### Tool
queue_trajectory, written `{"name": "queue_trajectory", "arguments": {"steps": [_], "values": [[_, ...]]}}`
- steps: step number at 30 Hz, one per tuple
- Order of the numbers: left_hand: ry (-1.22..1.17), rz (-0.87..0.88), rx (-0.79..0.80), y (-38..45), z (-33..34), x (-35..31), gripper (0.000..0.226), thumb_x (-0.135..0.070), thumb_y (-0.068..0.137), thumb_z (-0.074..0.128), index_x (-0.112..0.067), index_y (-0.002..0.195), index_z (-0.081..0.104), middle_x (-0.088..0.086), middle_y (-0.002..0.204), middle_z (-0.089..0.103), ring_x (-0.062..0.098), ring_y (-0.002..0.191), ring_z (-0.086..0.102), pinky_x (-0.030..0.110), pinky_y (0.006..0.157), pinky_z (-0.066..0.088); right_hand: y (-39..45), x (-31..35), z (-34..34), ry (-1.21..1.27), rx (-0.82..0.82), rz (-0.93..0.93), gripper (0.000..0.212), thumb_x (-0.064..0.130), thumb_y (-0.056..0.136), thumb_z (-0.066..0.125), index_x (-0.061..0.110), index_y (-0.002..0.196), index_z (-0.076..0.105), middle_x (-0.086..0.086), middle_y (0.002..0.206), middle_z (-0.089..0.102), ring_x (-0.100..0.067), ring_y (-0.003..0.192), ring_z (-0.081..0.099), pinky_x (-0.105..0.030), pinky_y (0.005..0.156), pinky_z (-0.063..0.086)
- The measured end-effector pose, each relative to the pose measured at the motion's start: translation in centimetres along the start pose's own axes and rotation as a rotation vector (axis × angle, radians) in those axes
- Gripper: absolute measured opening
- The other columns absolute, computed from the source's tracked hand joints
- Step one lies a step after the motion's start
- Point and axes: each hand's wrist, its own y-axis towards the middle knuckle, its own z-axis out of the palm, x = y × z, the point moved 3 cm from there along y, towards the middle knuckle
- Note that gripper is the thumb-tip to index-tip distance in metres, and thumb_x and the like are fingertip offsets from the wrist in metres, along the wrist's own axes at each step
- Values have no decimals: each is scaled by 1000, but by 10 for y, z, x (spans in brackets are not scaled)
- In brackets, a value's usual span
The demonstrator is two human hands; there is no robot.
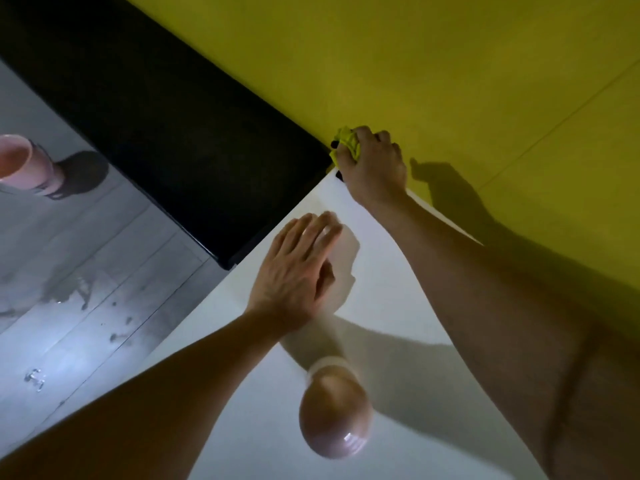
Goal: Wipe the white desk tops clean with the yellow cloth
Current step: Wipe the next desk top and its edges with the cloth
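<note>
- The yellow cloth [344, 147] is bunched into a wad at the far corner of the white tabletop [391, 292], right where it meets the yellow wall [433, 64] and the end of a black panel [166, 126].
- The right hand [375, 164] grips that wad, fingers curled round it, with the forearm reaching in from the lower right and casting a dark shadow on the wall.
- The left hand [298, 268] lies over a pale, blurred object [343, 268] on the tabletop, fingers stretched out fairly straight on top of it; what the object is cannot be told, nor whether the thumb closes round it.
- A pink rounded object [334, 419], glossy and blurred, sits nearer the camera on the tabletop, just below the left wrist.
- To the left, beyond the tabletop's edge, is a grey plank floor [104, 271] with wet-looking marks.
- A pink cup [24, 164] stands at the left edge on that floor, well apart from both hands.
</note>
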Motion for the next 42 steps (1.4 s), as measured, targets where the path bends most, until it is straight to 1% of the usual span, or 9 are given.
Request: {"name": "queue_trajectory", "arguments": {"steps": [5, 9, 14, 19, 26, 30, 37, 40, 42], "values": [[18, 7, 8, -1, 0, -1, 63, -35, 104, 30, -14, 163, 29, 10, 171, 23, 29, 159, 20, 51, 126, 26, -46, -55, -33, -20, 18, 39, 42, 48, 100, 48, 17, 128, 55, -18, 123, 57, -40, 113, 55, -44, 86, 45], [35, 31, -24, -1, 3, 0, 62, -34, 104, 32, -12, 162, 29, 11, 170, 24, 30, 158, 21, 53, 126, 27, -89, -108, -62, -6, 32, 86, 47, 46, 99, 52, 19, 137, 54, -16, 139, 52, -41, 124, 50, -49, 97, 45], [36, 97, -54, 2, 4, -1, 57, -27, 106, 35, -10, 161, 32, 12, 170, 25, 31, 158, 21, 54, 125, 28, -56, -68, -40, -94, 73, 82, 43, 47, 100, 48, 24, 136, 52, -18, 132, 52, -42, 120, 50, -47, 96, 43], [76, 109, -75, 3, 6, 4, 56, -29, 106, 37, -17, 161, 34, 12, 169, 28, 33, 157, 24, 54, 125, 29, -3, -11, -9, 40, 152, 64, 46, 52, 99, 47, 27, 138, 49, -15, 131, 50, -39, 118, 50, -45, 91, 45], [51, 136, -79, 3, 3, 2, 53, -36, 108, 39, -27, 160, 38, 15, 167, 31, 40, 154, 29, 57, 122, 30, -91, -97, -55, -13, 24, 164, 45, 49, 98, 52, 26, 137, 54, -14, 133, 52, -39, 120, 51, -44, 93, 46], [54, 132, -47, 6, -3, -4, 53, -38, 108, 42, -24, 159, 39, 17, 167, 31, 43, 152, 31, 58, 123, 28, -121, -131, -73, -112, 39, 229, 47, 48, 100, 49, 20, 138, 52, -17, 132, 51, -40, 123, 47, -48, 98, 41], [165, 185, 55, 25, -20, -24, 54, -37, 95, 64, -11, 142, 52, 19, 147, 49, 38, 135, 47, 53, 112, 38, -77, -65, -41, -179, 18, 166, 46, 51, 99, 43, 25, 136, 51, -11, 131, 52, -36, 121, 48, -48, 97, 42], [193, 340, 195, 45, -20, -44, 66, -57, 95, 52, -22, 150, 42, 10, 156, 41, 33, 144, 39, 52, 117, 33, -75, -70, -41, -85, 19, 152, 46, 52, 97, 47, 27, 135, 53, -9, 129, 53, -36, 121, 48, -48, 97, 44], [226, 321, 275, 50, -17, -54, 78, -70, 92, 46, -32, 158, 29, 9, 165, 27, 34, 151, 27, 57, 122, 24, -93, -88, -49, -49, -6, 176, 46, 51, 95, 49, 27, 135, 55, -9, 133, 54, -36, 124, 47, -50, 99, 44]]}}
